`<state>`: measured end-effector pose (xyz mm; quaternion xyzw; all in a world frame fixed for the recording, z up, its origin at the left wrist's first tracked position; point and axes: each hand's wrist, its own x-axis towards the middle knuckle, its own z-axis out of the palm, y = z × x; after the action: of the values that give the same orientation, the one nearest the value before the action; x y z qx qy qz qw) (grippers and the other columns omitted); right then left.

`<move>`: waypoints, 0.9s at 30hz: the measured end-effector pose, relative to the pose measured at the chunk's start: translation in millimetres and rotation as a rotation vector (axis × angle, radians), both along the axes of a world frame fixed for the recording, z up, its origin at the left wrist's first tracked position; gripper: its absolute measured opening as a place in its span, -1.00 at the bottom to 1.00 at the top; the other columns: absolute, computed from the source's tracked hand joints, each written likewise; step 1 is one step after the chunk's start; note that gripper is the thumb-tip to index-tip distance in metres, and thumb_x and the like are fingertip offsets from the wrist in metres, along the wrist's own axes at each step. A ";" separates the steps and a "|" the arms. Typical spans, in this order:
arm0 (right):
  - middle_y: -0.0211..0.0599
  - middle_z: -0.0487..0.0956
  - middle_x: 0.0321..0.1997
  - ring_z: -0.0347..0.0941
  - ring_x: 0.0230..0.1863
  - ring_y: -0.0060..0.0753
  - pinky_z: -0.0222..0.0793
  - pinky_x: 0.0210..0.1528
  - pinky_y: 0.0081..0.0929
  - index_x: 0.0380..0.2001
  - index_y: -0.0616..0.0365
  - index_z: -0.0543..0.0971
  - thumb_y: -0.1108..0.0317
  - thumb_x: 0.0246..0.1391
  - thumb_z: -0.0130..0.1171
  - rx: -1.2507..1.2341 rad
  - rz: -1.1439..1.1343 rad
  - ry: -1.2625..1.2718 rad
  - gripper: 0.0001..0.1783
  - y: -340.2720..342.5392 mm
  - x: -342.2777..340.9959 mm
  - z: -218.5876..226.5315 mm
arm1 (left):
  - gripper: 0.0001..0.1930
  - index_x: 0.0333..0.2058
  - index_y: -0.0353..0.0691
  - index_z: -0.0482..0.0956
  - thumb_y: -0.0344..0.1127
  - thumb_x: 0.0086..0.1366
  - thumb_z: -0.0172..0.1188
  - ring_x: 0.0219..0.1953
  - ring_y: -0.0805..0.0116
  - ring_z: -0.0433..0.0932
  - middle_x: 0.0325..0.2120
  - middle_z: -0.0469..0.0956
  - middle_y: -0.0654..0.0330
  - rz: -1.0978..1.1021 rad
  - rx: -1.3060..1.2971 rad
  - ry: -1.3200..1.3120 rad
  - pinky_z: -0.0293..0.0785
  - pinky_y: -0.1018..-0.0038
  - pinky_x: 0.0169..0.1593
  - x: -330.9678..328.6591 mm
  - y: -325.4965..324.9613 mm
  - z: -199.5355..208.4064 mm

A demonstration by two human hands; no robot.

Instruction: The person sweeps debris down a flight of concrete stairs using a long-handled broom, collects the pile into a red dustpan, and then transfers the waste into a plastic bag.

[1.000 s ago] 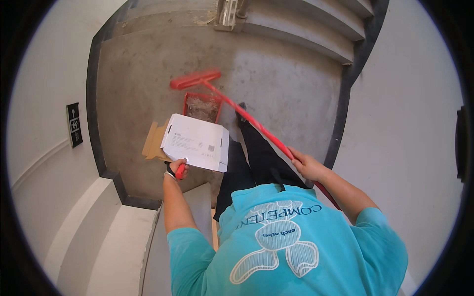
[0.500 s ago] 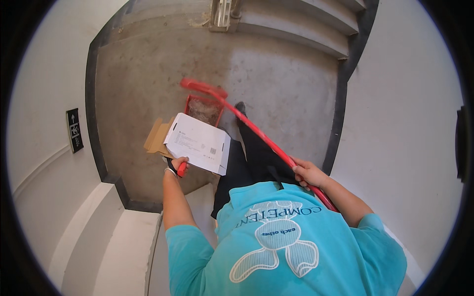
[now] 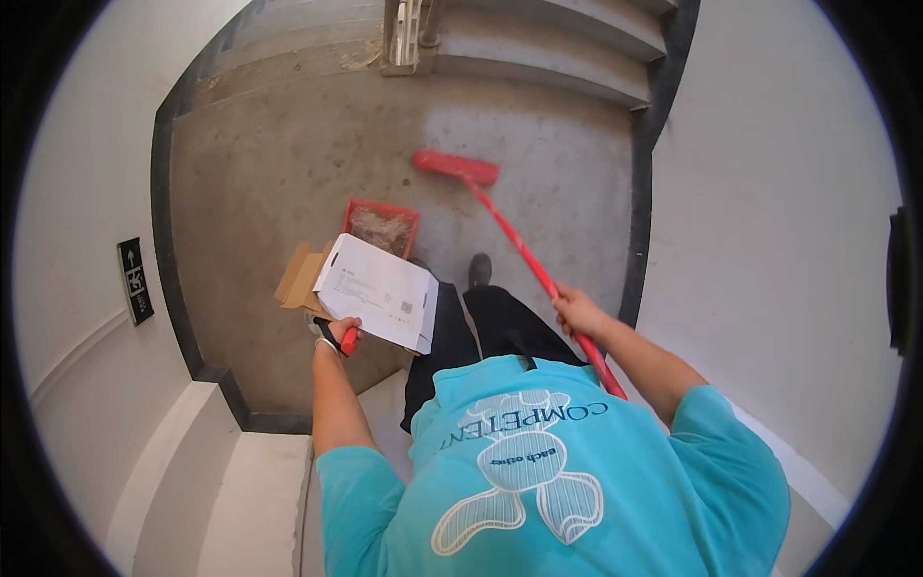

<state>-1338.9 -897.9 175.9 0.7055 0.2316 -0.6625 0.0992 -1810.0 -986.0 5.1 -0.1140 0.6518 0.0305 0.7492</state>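
the right hand [image 3: 579, 313] curls tight round a broom [image 3: 524, 253] right of the dustpan [image 3: 386, 208]; the left hand [image 3: 342, 331], nearer than it, hugs a handle [image 3: 349, 341].

Grey floor [image 3: 260, 183], pale walls [image 3: 769, 231], dark skirting [image 3: 641, 216], steps [image 3: 538, 53].

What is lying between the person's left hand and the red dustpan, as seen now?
In the head view, the white cardboard box shows between the left hand and the red dustpan.

Grey steps [image 3: 550, 50] mark a stairwell landing [image 3: 269, 163].
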 end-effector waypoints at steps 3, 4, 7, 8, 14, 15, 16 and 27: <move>-0.40 0.30 -0.65 0.20 -0.80 -0.58 0.17 -0.83 -0.58 0.15 -0.09 0.16 0.29 0.09 -0.18 -0.145 -0.229 0.185 -0.50 -7.8 -2.6 28.8 | -0.88 -0.50 -0.08 0.39 -0.22 0.03 0.09 -0.81 0.46 0.25 -0.75 0.37 0.29 -0.044 0.004 0.058 0.12 0.55 -0.78 -0.7 2.0 15.2; -0.41 0.30 -0.65 0.18 -0.81 -0.59 0.16 -0.84 -0.60 0.19 -0.10 0.11 0.29 0.09 -0.18 -0.237 -0.333 0.303 -0.46 -1.8 -5.5 45.0 | -0.87 -0.51 -0.09 0.39 -0.22 0.03 0.09 -0.81 0.46 0.25 -0.75 0.37 0.29 -0.054 0.012 0.085 0.13 0.55 -0.78 -2.3 -0.6 18.2; -0.43 0.28 -0.68 0.16 -0.80 -0.65 0.14 -0.83 -0.64 0.20 -0.07 0.10 0.29 0.11 -0.18 -0.138 -0.169 0.254 -0.45 15.5 -31.9 73.6 | -0.86 -0.50 -0.08 0.39 -0.18 0.03 0.10 -0.81 0.45 0.25 -0.74 0.38 0.30 -0.010 0.009 0.050 0.13 0.53 -0.77 -18.3 -14.3 15.1; -0.44 0.26 -0.70 0.16 -0.81 -0.67 0.13 -0.83 -0.64 0.20 -0.06 0.10 0.29 0.13 -0.18 -0.048 -0.061 0.222 -0.46 20.5 -39.4 72.3 | -0.85 -0.50 -0.07 0.39 -0.17 0.03 0.10 -0.81 0.45 0.24 -0.73 0.39 0.30 0.021 0.004 0.024 0.13 0.53 -0.77 -22.0 -16.8 15.4; -0.04 0.48 -0.52 0.42 -0.58 -0.16 0.34 -0.48 -0.28 0.12 0.02 0.17 0.27 0.04 -0.13 0.680 0.667 -0.128 -0.48 95.1 -69.9 -80.2 | -0.85 -0.52 -0.04 0.35 -0.16 0.06 0.09 -0.83 0.47 0.21 -0.73 0.38 0.32 0.015 -0.017 -0.001 0.07 0.55 -0.79 -18.3 -13.2 13.1; -0.14 0.46 -0.59 0.37 -0.72 -0.34 0.33 -0.59 -0.37 0.13 0.00 0.16 0.27 0.06 -0.14 0.816 0.749 -0.171 -0.48 102.7 -71.2 -105.2 | -0.85 -0.52 -0.04 0.35 -0.16 0.06 0.09 -0.83 0.47 0.21 -0.73 0.38 0.32 0.017 -0.016 -0.003 0.07 0.55 -0.79 -20.2 -11.0 8.8; -0.14 0.46 -0.59 0.37 -0.72 -0.34 0.33 -0.59 -0.37 0.13 0.00 0.16 0.27 0.06 -0.14 0.815 0.762 -0.161 -0.48 104.1 -80.6 -110.4 | -0.84 -0.52 -0.05 0.34 -0.16 0.08 0.07 -0.84 0.48 0.19 -0.73 0.37 0.31 0.103 -0.035 -0.071 0.04 0.56 -0.80 -26.6 -15.0 2.0; -0.43 0.23 -0.71 0.17 -0.82 -0.61 0.16 -0.78 -0.57 0.23 -0.06 0.04 0.32 0.10 -0.16 0.047 0.197 0.225 -0.41 15.1 -110.1 45.7 | -0.81 -0.53 -0.07 0.30 -0.15 0.11 0.04 -0.85 0.49 0.15 -0.73 0.36 0.31 0.236 -0.022 -0.067 -0.01 0.57 -0.81 -80.1 -64.8 8.0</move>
<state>-1449.0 -882.8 221.6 0.6028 0.3251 -0.7186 0.1207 -1890.1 -1050.8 13.1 -0.1992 0.6087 0.1077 0.7604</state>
